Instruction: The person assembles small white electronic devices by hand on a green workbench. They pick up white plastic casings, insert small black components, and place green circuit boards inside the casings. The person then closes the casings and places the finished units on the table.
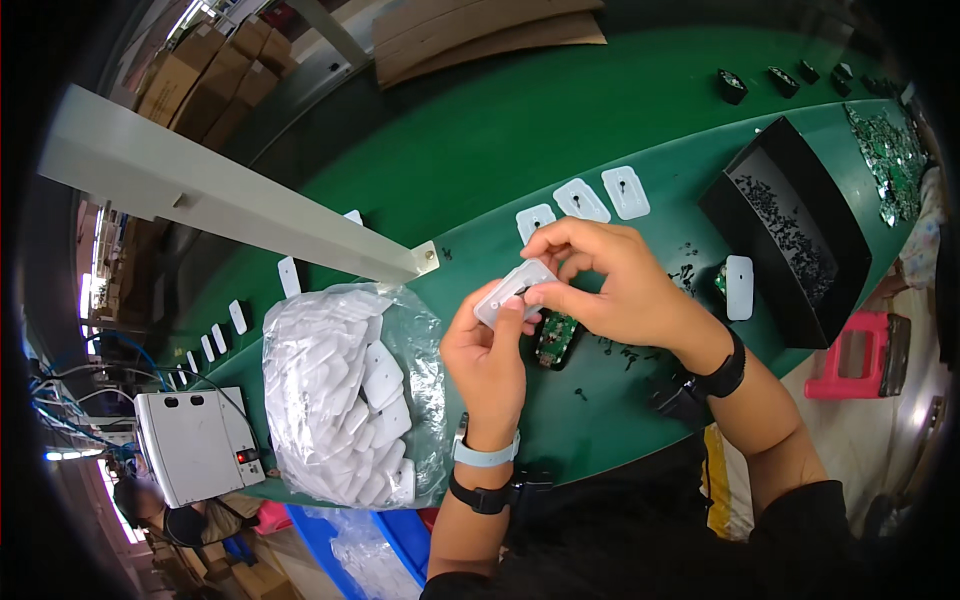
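My left hand (486,356) and my right hand (605,280) together hold one small white plastic cover (513,291) above the green belt (520,150). Left fingers support it from below, while right fingertips pinch its upper edge. Just under the hands a green circuit board in a dark holder (556,338) lies on the belt. Three more white covers (583,200) lie in a row beyond my hands, each with a small dark screw on it. Another white cover (739,287) rests to the right beside a green board piece.
A clear bag full of white covers (345,395) sits left of my hands. A black tray of small dark screws (790,235) stands on the right. A white metal bar (230,200) crosses the belt at left. More white covers (238,316) line the belt's left edge, beside a white box device (195,445).
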The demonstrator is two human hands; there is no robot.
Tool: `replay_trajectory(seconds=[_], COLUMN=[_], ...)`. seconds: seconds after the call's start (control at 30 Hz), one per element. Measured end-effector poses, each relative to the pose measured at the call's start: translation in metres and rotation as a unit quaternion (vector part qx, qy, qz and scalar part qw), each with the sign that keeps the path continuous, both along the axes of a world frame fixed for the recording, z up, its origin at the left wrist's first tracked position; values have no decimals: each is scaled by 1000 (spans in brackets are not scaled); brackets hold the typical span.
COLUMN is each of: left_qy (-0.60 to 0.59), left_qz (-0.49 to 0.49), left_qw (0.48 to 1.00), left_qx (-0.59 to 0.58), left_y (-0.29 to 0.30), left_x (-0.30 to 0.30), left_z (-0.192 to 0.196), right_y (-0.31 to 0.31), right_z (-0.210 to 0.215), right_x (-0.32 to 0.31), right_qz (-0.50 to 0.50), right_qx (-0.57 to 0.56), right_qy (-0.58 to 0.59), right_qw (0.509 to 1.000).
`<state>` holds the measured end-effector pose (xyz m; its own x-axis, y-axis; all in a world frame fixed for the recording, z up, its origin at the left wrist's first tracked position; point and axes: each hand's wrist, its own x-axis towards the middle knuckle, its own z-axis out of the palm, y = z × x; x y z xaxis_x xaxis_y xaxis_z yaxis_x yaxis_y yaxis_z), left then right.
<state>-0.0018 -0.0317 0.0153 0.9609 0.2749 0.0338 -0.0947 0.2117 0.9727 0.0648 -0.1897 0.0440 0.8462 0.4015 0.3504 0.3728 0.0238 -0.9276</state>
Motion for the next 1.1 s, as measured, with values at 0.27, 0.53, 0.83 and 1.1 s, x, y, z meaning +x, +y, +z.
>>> replay_trajectory(seconds=[0.27,0.53,0.83,1.1], left_qy=[-10,9,41,59], left_qz=[-5,-33,4,-20], left_qw=[1000,999,982,965], left_qx=[29,18,-182,-256], left_y=[-3,1,23,21], left_x=[-1,1,14,15], left_z=[6,-1,-8,-4], right_y=[1,-3,-31,-26], right_z=[-1,-2,0,-1], right_x=[-3,-2,9,15], right_qz=[2,26,178,226], right_qx=[33,15,-246,-157], right_qy=[88,116,-76,6], right_qw=[996,993,950,961])
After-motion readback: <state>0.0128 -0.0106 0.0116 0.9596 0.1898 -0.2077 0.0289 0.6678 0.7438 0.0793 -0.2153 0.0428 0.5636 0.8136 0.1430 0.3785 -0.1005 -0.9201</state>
